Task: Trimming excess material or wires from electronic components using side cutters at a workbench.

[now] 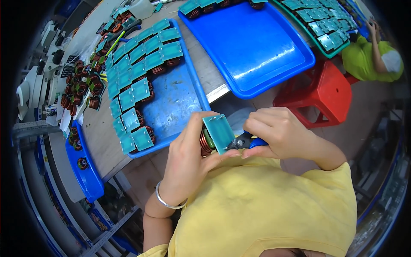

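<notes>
My left hand is closed around a copper-wound coil with a square green circuit board on it, the board's flat face turned up toward me. A pair of blue-handled wire cutters is gripped in my right hand. The jaws of the cutters meet the board's lower right corner; whether they are closed on a lead there is too small to tell. My left thumb lies along the board's lower edge, close to the cutter jaws.
A blue tray holds rows of similar board-topped coils. Behind stand another blue tray and a green tray of boards. Loose coils lie at left by a small blue bin. A red stool and a seated person are at right.
</notes>
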### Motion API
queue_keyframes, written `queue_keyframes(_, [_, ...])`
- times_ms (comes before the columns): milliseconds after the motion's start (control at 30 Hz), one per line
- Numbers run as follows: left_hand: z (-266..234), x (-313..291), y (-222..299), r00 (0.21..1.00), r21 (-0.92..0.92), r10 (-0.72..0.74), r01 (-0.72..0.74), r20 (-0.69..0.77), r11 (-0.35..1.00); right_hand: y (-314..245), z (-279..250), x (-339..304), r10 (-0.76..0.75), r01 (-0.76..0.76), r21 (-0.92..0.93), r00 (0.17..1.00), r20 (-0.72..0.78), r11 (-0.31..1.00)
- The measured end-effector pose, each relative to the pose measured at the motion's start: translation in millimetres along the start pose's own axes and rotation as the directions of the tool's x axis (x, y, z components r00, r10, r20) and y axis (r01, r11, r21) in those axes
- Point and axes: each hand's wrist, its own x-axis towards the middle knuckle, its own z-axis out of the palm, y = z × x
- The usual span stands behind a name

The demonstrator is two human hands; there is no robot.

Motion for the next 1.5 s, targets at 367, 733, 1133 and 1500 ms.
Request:
queue_keyframes(367, [1.9, -10.2, 1.3, 0.998, -0.211, 0.035, -0.025, 0.046, 0.977, 2.7, -17.6, -0.6, 0.056, -0.079, -0.115, 0.981, -0.187, 0.99])
queue_keyframes(733, [1.5, -11.4, 2.1, 0.989, -0.142, 0.143, -0.137, 0.032, 0.98, -0.8, -20.9, -0.3, 0.04, -0.061, -0.154, 0.99, -0.137, 0.986])
queue_keyframes(1133, [3.0, -2.1, 8.5, 0.995, -0.049, 0.032, -0.028, 0.09, 0.998, 25.5, 12.3, -5.7, -0.011, 0.001, -0.054, 0.982, -0.186, 0.999])
queue_keyframes(1500, [3.5, -1.6, 10.3, 0.987, 0.073, 0.117, -0.126, 0.112, 0.989, 11.1, 9.7, -2.5, 0.018, -0.02, -0.008, 0.971, -0.237, 1.0])
